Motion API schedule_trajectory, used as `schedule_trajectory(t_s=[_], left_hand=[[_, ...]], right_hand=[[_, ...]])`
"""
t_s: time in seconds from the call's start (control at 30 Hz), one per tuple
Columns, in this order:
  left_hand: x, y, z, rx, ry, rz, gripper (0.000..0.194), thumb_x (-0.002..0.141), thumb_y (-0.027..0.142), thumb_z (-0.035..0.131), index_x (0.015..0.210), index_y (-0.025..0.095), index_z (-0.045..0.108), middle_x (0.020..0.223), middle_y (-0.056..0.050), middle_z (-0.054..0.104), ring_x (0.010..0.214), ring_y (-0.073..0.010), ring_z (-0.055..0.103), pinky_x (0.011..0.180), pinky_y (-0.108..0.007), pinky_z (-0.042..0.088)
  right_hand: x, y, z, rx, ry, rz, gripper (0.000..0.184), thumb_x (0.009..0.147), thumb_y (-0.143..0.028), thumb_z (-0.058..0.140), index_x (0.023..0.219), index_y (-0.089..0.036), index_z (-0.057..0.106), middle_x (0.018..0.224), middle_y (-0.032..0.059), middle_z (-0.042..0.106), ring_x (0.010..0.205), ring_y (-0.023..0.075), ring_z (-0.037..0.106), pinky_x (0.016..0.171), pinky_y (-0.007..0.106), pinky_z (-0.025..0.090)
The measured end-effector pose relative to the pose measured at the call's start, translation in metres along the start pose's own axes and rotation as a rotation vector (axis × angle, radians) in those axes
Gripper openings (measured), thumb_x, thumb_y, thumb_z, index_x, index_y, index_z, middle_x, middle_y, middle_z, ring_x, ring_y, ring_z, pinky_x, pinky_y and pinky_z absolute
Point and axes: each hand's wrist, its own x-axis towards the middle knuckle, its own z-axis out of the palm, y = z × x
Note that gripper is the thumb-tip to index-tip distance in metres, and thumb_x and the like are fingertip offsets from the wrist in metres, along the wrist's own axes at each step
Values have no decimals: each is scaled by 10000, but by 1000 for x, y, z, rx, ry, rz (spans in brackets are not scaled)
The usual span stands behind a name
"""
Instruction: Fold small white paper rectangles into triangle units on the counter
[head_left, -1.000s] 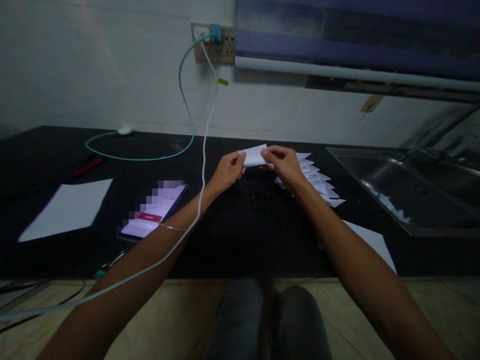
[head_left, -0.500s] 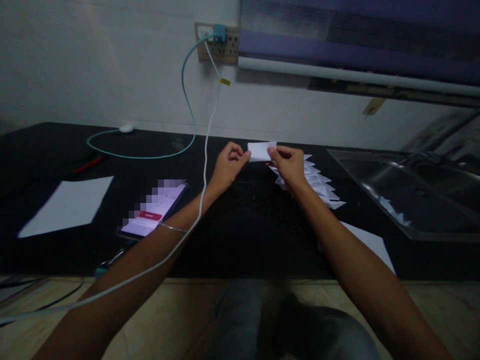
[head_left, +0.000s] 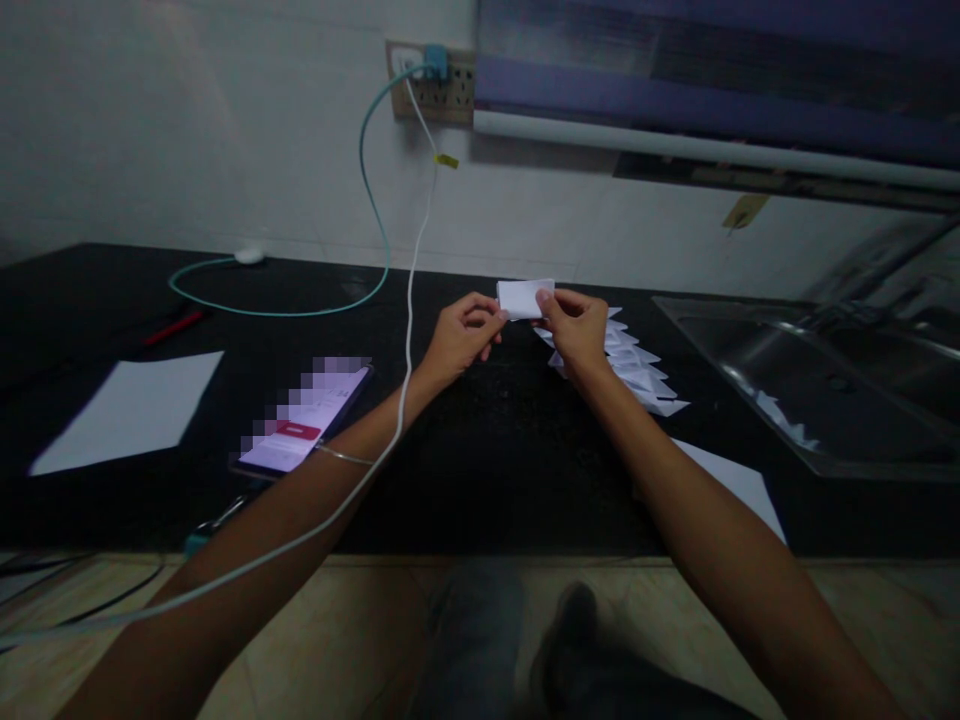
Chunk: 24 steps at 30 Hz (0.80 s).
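Above the far part of the black counter, my right hand (head_left: 579,325) pinches a small folded piece of white paper (head_left: 521,300) between thumb and fingers. My left hand (head_left: 465,335) is closed at the paper's lower left corner, thumb and fingertips gripping it there. Behind and right of my right hand, several folded white paper pieces (head_left: 637,365) lie in an overlapping row, partly covered by that hand. Under my right forearm a flat white sheet (head_left: 735,490) shows in part.
At left lie another white sheet (head_left: 131,415), a lit phone (head_left: 300,425) and a red pen-like stick (head_left: 172,328). A white cable (head_left: 409,340) crosses over my left forearm. A teal cable (head_left: 281,314) loops at the back. On the right is a metal sink (head_left: 810,400).
My left hand has shifted slightly right, its fingers turning around the paper's lower left corner. The paper stays in my right hand, and my view has moved a little.
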Motion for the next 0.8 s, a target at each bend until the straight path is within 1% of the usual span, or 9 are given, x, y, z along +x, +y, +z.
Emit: schedule_trajectory(t_s=[0.13,0.23,0.33,0.43,0.47,0.53,0.6,0.67,0.8], left_hand=[[-1,-3,4,-1,-28,-27,191,920,358,699,916,195,599,668,22,661,404,-40,524,380,-178,362],[-2,-2,5,2,-39,-23,212,938,363,684,876,194,571,655,31,644,402,-35,522,395,-176,385],[-1,0,5,-16,-41,-35,219,957,351,661,860,206,528,645,53,616,398,-31,521,386,-173,369],[0,0,5,-61,-31,-94,222,979,360,631,907,238,460,649,79,605,378,-40,523,348,-175,313],[0,-1,5,-68,-39,-117,230,991,374,614,912,245,440,643,83,598,370,-45,520,338,-178,298],[0,-4,5,-59,-97,-144,252,1024,425,555,895,245,435,617,81,571,362,-50,511,338,-184,298],[-1,-6,5,-38,-173,-134,323,1049,489,484,857,231,460,593,73,530,369,-47,499,357,-186,328],[-1,-8,4,-17,-211,-101,387,1049,544,458,836,221,479,581,75,484,379,-47,491,381,-189,363],[-2,-6,4,37,-178,-51,434,1027,606,468,817,227,468,573,75,444,391,-59,492,392,-200,375]], right_hand=[[0,4,0,-29,46,-19,457,750,-681,773,753,-224,766,715,28,713,687,212,690,660,391,624],[-1,2,2,-43,61,-24,454,760,-670,767,807,-219,778,763,39,732,722,223,702,659,393,625],[-4,-1,4,-43,50,-19,442,780,-656,754,816,-216,776,776,45,730,714,219,698,642,392,620],[-5,-2,5,-24,30,-15,446,781,-667,747,787,-221,769,755,39,719,693,209,686,649,393,620],[-5,-2,5,-18,20,-14,451,778,-674,746,785,-224,770,752,36,716,694,207,684,657,393,621],[-6,-3,5,-18,-3,-13,466,769,-692,745,781,-227,771,742,32,710,697,204,680,666,388,621],[-6,-5,6,-22,-18,-13,480,760,-708,744,768,-228,766,734,28,707,698,204,676,665,382,619],[-7,-7,7,-18,-22,-12,487,759,-713,741,753,-226,755,727,28,704,699,206,672,659,380,616],[-8,-9,9,-27,-26,-6,449,802,-665,728,748,-220,739,725,39,689,718,213,670,665,386,607]])
